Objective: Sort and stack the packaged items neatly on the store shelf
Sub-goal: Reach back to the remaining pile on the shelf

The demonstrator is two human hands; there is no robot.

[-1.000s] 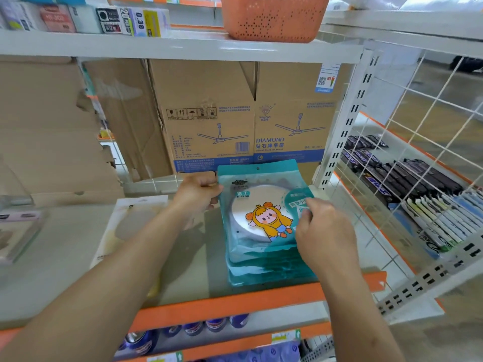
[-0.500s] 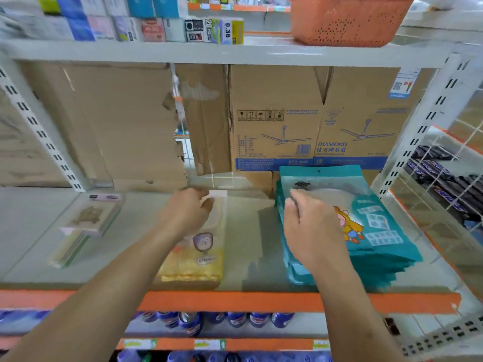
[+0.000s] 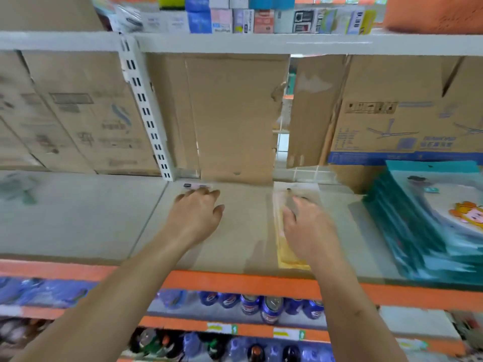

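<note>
A stack of teal packages [image 3: 418, 231] with a cartoon figure lies on the grey shelf [image 3: 78, 218] at the right. A flat clear-and-yellow package [image 3: 281, 246] lies in the middle, and my right hand [image 3: 308, 231] hovers over it with its fingers spread and relaxed. A small pinkish package [image 3: 197, 186] sits at the back beside the white upright, mostly covered by my left hand [image 3: 196, 218]. Its fingertips reach the package's near edge; whether they touch it I cannot tell. The frame is blurred.
Brown cartons [image 3: 230, 116] line the back of the shelf, one with a blue band and fan print [image 3: 400, 131]. A perforated white upright [image 3: 149, 113] splits the shelf. Small boxes [image 3: 235, 20] fill the shelf above. Cans and bottles [image 3: 261, 307] stand below the orange edge [image 3: 235, 282].
The view has swung left. My right hand left the teal stack and moved over the yellow package. My left hand moved from the yellow package to the small pinkish one.
</note>
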